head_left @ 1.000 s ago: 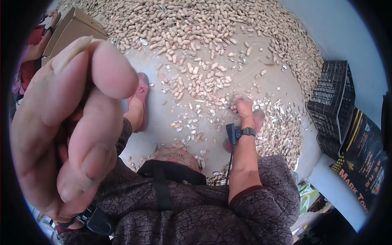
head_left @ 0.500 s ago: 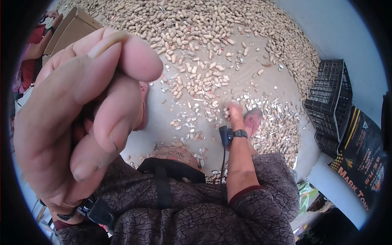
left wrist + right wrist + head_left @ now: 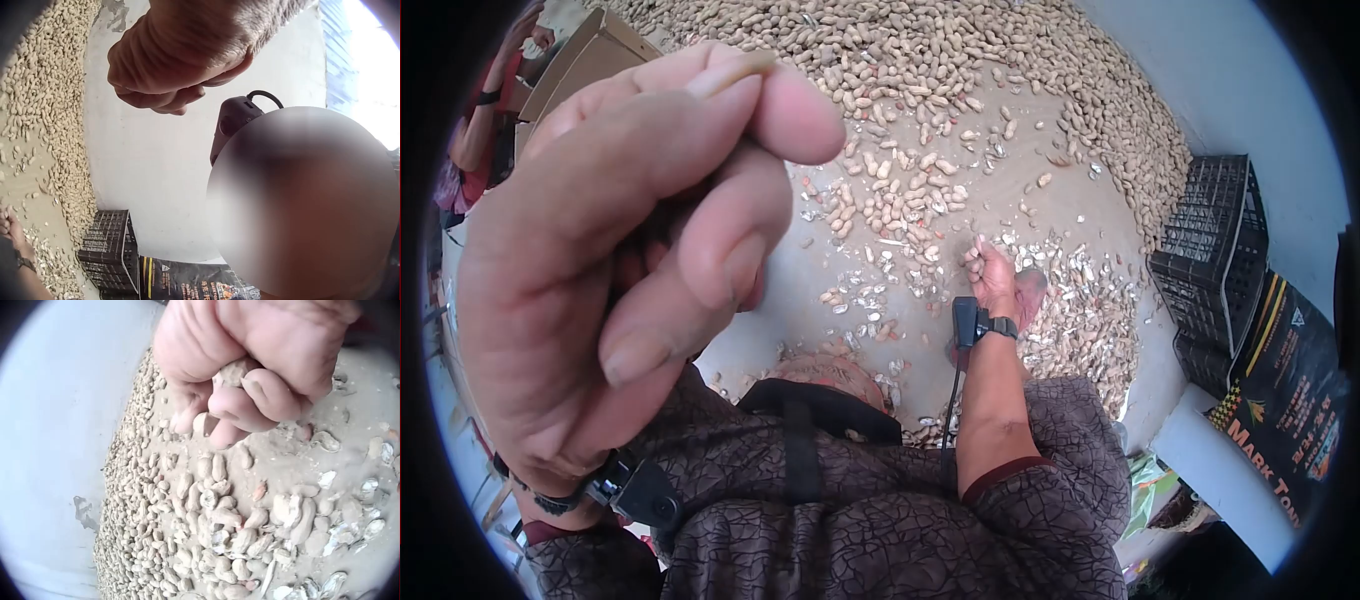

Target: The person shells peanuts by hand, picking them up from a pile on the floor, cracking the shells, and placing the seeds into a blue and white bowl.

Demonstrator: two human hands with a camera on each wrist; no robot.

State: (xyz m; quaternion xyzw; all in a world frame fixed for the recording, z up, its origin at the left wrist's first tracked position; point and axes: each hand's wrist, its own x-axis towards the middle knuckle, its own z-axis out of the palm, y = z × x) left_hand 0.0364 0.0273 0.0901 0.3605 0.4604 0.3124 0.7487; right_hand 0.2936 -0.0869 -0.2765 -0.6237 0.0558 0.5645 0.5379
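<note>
My left hand [image 3: 630,230] is raised close in front of the head camera, fingers curled inward and thumb tip against the index finger. Nothing shows between its fingers, though the hollow of the palm is dark. In the left wrist view that hand [image 3: 181,50] is near the head-worn camera [image 3: 234,122]. Low over the floor, my right hand [image 3: 993,275] grips peanuts in curled fingers. One unshelled peanut [image 3: 234,373] shows inside the grip, and another pale piece [image 3: 203,424] sticks out between the fingers. Below that hand lie loose peanuts [image 3: 244,540] and broken shells [image 3: 334,584].
A large heap of peanuts [image 3: 900,50] spreads along the back. Empty shells [image 3: 1090,320] are scattered by my foot [image 3: 1030,295]. Black crates [image 3: 1210,230] and a printed black sack [image 3: 1285,390] stand at right against the wall. A cardboard box [image 3: 585,60] and another person [image 3: 475,140] are at far left.
The left hand has moved right and up in the head view, its fingers still curled. The right hand shifted slightly left, then back, and its fingers now show turned upward around peanuts.
</note>
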